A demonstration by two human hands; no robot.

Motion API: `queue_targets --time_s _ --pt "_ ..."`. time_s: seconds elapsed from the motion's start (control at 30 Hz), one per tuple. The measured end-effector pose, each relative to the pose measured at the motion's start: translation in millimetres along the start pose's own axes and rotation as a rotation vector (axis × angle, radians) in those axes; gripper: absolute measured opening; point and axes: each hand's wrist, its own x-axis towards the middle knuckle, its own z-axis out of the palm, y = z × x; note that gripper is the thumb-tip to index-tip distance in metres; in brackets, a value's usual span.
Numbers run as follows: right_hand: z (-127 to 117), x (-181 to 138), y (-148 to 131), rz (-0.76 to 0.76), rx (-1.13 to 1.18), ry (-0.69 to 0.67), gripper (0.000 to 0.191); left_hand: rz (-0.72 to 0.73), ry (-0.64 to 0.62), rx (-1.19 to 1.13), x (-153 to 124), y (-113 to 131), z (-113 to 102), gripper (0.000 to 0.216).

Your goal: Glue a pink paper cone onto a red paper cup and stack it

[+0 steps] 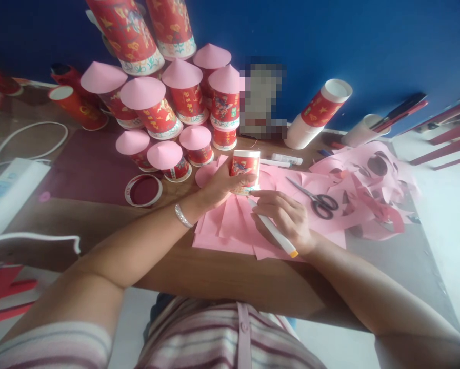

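My left hand [224, 183] is wrapped round a red paper cup [245, 165] with a white rim and a patterned band near its bottom. In my right hand [283, 218] is a white marker [278, 236] with a yellow end, its tip close to the cup's lower band. Pink paper sheets [233, 230] lie under both hands. Black-handled scissors [322, 205] rest on the paper to the right of my right hand. Behind the cup lie a white pen and a glue stick [286, 159].
Several red cups with pink paper cones [143, 95] stand at the back left, beside a red ring [143, 190]. Cut pink scraps [376, 189] lie at the right, near a pen cup [364, 130] and a tall cup stack [318, 113]. A white power strip [16, 189] sits far left.
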Motion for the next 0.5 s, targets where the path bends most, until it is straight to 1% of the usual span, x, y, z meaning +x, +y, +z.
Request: queue_targets --time_s 0.07,0.2,0.37,0.5 --pt "-0.2 0.2 -0.7 0.001 0.024 -0.006 0.024 -0.004 0.022 0.014 0.0 -0.1 0.7 0.046" --pt "-2.2 0.7 -1.9 0.000 0.042 0.013 0.028 -0.011 0.032 -0.019 0.2 0.1 0.4 0.044" --pt "-3.7 1.4 -2.6 0.011 -0.030 0.058 0.028 0.011 -0.010 -0.062 -0.2 0.0 -2.0 0.031" --pt "-3.2 2.0 -2.6 0.067 -0.071 0.070 0.027 0.022 -0.026 -0.054 -0.3 -0.6 -2.3 0.028"
